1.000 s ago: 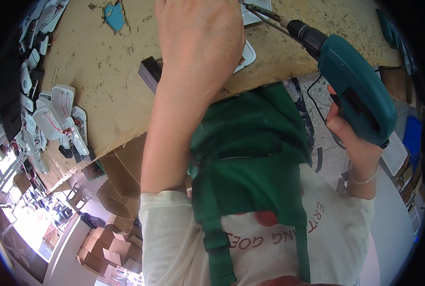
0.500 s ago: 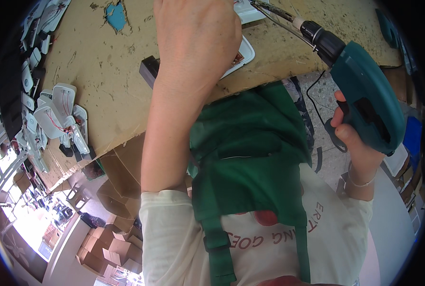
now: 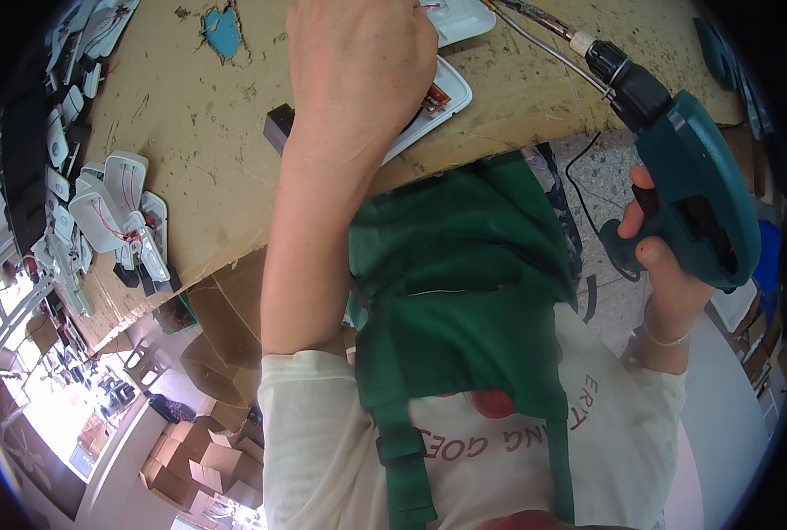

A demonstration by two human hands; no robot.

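Note:
My right hand point(image 3: 667, 243) grips a teal soldering gun point(image 3: 707, 177) by its handle, fingers at the trigger. The gun's metal tip and thin feed tube point up and left, reaching past the top edge of the picture above the workbench. My left hand point(image 3: 363, 66) is bent over a white plastic shell point(image 3: 454, 99) with a small copper-coloured part in it. Its fingers look curled, but their tips and whatever they hold are hidden. A second white shell point(image 3: 469, 22) lies just beyond. Beside my left wrist a black block point(image 3: 278, 126) shows.
The worn brown workbench point(image 3: 208, 141) has a torn patch showing blue. At its left lie wired white shells point(image 3: 111, 208) and a row of more parts. A black cable point(image 3: 573, 168) hangs by the bench's front edge. Cardboard boxes point(image 3: 204, 459) stand on the floor, lower left.
The soldering gun and my right hand have moved slightly right and down. My left hand has shifted a little left, uncovering more of the near white shell.

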